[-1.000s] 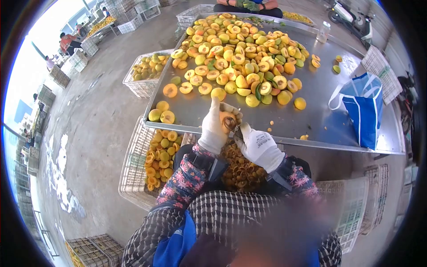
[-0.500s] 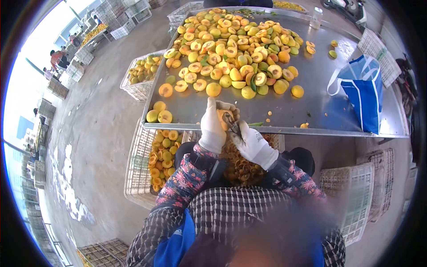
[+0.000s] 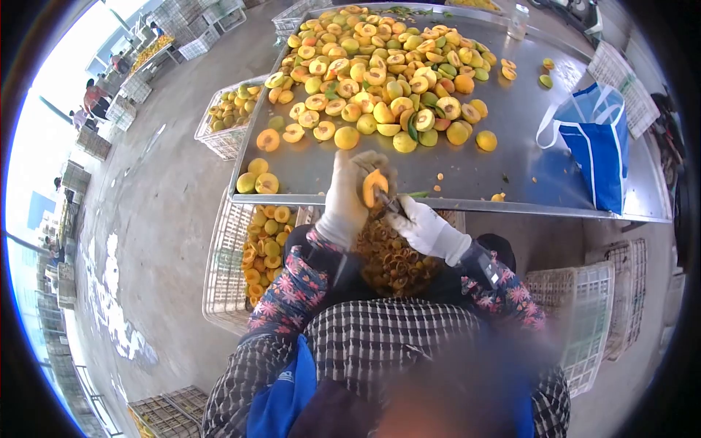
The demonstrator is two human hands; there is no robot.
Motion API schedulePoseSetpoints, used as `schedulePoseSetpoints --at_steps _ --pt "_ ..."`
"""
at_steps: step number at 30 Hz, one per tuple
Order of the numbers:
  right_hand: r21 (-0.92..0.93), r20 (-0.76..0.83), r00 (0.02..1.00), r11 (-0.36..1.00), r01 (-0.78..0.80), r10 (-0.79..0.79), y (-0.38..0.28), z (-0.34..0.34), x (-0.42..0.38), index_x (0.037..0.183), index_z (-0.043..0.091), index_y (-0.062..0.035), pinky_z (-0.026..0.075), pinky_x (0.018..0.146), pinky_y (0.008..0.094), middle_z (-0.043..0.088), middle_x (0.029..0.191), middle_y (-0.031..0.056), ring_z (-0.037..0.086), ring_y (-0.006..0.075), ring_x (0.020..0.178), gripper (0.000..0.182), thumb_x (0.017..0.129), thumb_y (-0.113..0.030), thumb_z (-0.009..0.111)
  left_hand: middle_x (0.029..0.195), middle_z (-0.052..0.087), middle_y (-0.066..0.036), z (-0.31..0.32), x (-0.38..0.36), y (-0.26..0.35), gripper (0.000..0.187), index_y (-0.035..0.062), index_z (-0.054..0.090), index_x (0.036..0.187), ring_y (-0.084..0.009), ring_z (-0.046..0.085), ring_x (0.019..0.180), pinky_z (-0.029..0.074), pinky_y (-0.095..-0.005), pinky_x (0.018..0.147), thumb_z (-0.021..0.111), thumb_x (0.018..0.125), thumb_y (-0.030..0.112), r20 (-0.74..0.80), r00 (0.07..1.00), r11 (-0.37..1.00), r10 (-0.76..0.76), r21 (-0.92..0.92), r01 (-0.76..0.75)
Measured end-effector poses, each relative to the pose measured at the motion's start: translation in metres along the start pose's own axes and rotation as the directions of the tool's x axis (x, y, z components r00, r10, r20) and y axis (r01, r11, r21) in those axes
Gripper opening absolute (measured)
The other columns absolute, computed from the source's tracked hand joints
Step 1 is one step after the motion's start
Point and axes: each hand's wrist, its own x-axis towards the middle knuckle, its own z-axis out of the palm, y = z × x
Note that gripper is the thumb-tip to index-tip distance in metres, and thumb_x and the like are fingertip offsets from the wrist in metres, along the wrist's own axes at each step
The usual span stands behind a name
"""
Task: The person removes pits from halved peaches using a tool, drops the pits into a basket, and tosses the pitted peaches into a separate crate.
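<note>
White gloves cover both hands. At the near edge of the metal table [image 3: 467, 191], my left hand [image 3: 350, 191] holds a halved yellow-orange fruit [image 3: 374, 187], cut face toward my right hand. My right hand [image 3: 425, 229] is closed round a small metal tool [image 3: 393, 204], whose tip is at the fruit; its exact shape is hard to see. Beneath the hands, a container of brown pits and scraps [image 3: 394, 263] sits between the legs. A large pile of whole and halved fruit [image 3: 387, 73] lies on the table beyond.
A crate of fruit halves [image 3: 226, 270] stands below the table at the left, another fruit crate [image 3: 228, 139] beyond it. On the table's right are a blue-and-white bag [image 3: 595, 150] and a clear jar [image 3: 518, 22]. Stacked crates [image 3: 577, 321] stand at lower right. People work far left.
The fruit half in my left hand now shows its cut face more fully. My right hand and the tool have moved slightly right and down from it. The view has shifted slightly.
</note>
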Motion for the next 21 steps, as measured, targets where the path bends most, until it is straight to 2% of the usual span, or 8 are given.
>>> schedulePoseSetpoints --at_steps 1,2,4,9,12,15,19,21 --pt "0.128 0.008 0.997 0.989 -0.076 0.076 -0.004 0.000 0.001 0.124 0.048 0.0024 0.048 0.084 0.0390 0.066 0.104 0.0230 0.064 0.0320 0.098 0.039 0.098 -0.025 0.054 0.116 0.059 -0.015 0.009 0.002 -0.008 0.053 -0.0013 0.053 0.115 -0.0262 0.060 0.105 0.052 -0.0361 0.087 0.035 0.103 0.048 -0.107 0.993 0.939 -0.058 -0.344 0.018" --pt "0.225 0.027 0.992 0.966 -0.126 0.123 -0.006 0.003 0.002 0.124 0.048 0.0025 0.048 0.083 0.0385 0.065 0.105 0.0214 0.063 0.0300 0.098 0.039 0.098 -0.026 0.053 0.130 0.051 -0.013 0.017 -0.003 -0.015 0.053 -0.0005 0.050 0.120 -0.0265 0.053 0.117 0.050 -0.0374 0.092 0.034 0.104 0.047 -0.192 0.979 0.984 0.071 -0.149 -0.100" --pt "0.256 0.043 0.990 0.956 -0.143 0.136 -0.001 0.010 0.002 0.124 0.048 0.0027 0.048 0.083 0.0384 0.065 0.105 0.0212 0.063 0.0303 0.097 0.039 0.099 -0.026 0.053 0.115 0.060 -0.016 0.012 -0.002 -0.034 0.054 -0.0023 0.054 0.110 -0.0271 0.061 0.103 0.052 -0.0369 0.085 0.035 0.103 0.048 -0.242 0.949 0.979 0.202 0.080 -0.188" --pt "-0.205 0.063 0.998 0.978 0.040 -0.027 0.005 0.006 -0.005 0.121 0.047 0.0034 0.048 0.078 0.0462 0.064 0.098 0.0289 0.061 0.0471 0.093 0.038 0.097 -0.025 0.055 0.086 0.065 -0.018 0.006 -0.006 -0.009 0.059 -0.0012 0.060 0.089 -0.0297 0.065 0.081 0.053 -0.0375 0.075 0.040 0.101 0.053 -0.239 0.949 0.978 -0.204 -0.008 0.209" --pt "-0.112 0.034 0.996 0.990 0.090 -0.086 0.011 0.011 -0.006 0.119 0.049 0.0007 0.049 0.064 0.0418 0.066 0.082 0.0194 0.064 0.0377 0.073 0.037 0.098 -0.029 0.055 0.083 0.064 -0.019 0.000 0.000 -0.006 0.058 0.0020 0.059 0.080 -0.0320 0.063 0.077 0.053 -0.0402 0.072 0.043 0.099 0.054 -0.167 0.937 0.951 -0.308 -0.021 0.309" --pt "0.552 0.307 0.902 0.716 -0.428 0.304 -0.003 0.016 -0.008 0.111 0.052 -0.0058 0.042 0.048 0.0313 0.056 0.068 0.0061 0.055 0.0202 0.051 0.029 0.100 -0.032 0.052 0.079 0.061 -0.017 -0.006 0.001 -0.007 0.056 0.0041 0.057 0.076 -0.0338 0.061 0.073 0.051 -0.0426 0.070 0.044 0.099 0.054 -0.053 0.948 0.946 -0.313 -0.100 0.307" --pt "0.819 0.386 0.890 0.353 -0.451 0.241 -0.005 0.020 -0.012 0.099 0.051 -0.0116 0.033 0.038 0.0238 0.046 0.062 -0.0004 0.041 0.0101 0.041 0.018 0.103 -0.029 0.047 0.075 0.058 -0.015 0.000 0.004 -0.015 0.054 0.0054 0.055 0.075 -0.0340 0.059 0.070 0.050 -0.0440 0.067 0.044 0.099 0.052 -0.050 0.951 0.908 -0.306 -0.317 0.275" --pt "0.811 0.372 0.891 0.375 -0.448 0.261 0.000 0.021 -0.013 0.100 0.051 -0.0120 0.033 0.039 0.0247 0.046 0.063 -0.0014 0.040 0.0095 0.041 0.020 0.102 -0.031 0.048 0.075 0.058 -0.015 0.006 0.005 -0.018 0.054 0.0051 0.054 0.076 -0.0333 0.059 0.070 0.050 -0.0438 0.066 0.043 0.100 0.052 -0.119 0.933 0.895 -0.341 -0.345 0.283"
